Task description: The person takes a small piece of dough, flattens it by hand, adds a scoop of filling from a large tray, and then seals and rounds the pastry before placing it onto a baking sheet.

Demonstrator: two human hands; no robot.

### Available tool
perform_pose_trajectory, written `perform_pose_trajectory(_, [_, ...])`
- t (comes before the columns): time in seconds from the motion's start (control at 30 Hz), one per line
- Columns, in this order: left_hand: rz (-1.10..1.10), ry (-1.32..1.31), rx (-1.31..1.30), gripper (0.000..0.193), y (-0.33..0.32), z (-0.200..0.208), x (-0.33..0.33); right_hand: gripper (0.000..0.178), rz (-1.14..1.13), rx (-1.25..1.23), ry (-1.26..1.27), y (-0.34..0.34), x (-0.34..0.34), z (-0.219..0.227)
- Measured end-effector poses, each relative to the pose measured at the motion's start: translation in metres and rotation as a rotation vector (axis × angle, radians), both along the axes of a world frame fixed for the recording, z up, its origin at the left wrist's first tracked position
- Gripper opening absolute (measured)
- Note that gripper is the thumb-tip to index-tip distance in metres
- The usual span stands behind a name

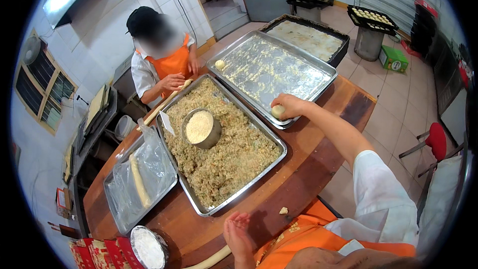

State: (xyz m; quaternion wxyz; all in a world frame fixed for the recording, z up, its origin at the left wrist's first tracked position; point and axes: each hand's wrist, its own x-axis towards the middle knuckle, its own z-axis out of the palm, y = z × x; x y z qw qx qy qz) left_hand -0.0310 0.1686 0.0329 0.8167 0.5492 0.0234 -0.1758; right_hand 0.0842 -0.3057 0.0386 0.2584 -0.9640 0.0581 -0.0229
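Note:
My right hand (290,105) reaches out to the near corner of the large metal tray (269,55) and grips a round pale dough ball (278,111) there. Another dough ball (219,64) sits at the tray's far left corner. My left hand (238,231) is loosely cupped at the table's near edge, its palm turned up and no object visible in it. Close to its wrist lies a long dough roll (214,259), partly cut off by the picture's lower edge. A small dough scrap (283,210) rests on the wood to the right.
A tray of crumbly filling (224,164) holds a metal bowl of pale grains (200,125). Left of it, a plastic-lined tray (115,214) bears a dough strip (139,182). A flour bowl (148,249) stands near. Across the table, a co-worker (164,62) handles another dough roll (164,103).

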Motion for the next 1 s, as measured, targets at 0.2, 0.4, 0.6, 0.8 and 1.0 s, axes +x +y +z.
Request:
perform_pose_trajectory(0.2, [0.02,-0.001,-0.003,0.033,-0.002,0.0,0.003,0.054,0.035,-0.083,0.102,0.0,0.004,0.008])
perform_pose_trajectory(0.4, [0.007,0.005,0.005,0.032,-0.003,0.001,0.004,0.061,-0.032,-0.067,0.119,-0.004,0.0,0.013])
perform_pose_trajectory(0.6, [0.081,-0.046,0.053,0.025,0.009,0.008,0.0,0.063,-0.042,-0.033,-0.094,0.005,-0.001,0.025])
perform_pose_trajectory(0.8, [0.061,-0.48,0.972,0.028,0.1,-0.01,-0.005,0.015,-0.099,0.266,-0.572,0.106,-0.027,0.057])
perform_pose_trajectory(1.0, [-0.177,-0.775,1.452,0.06,0.168,-0.024,-0.036,0.014,0.373,0.464,-0.214,0.29,-0.098,0.004])
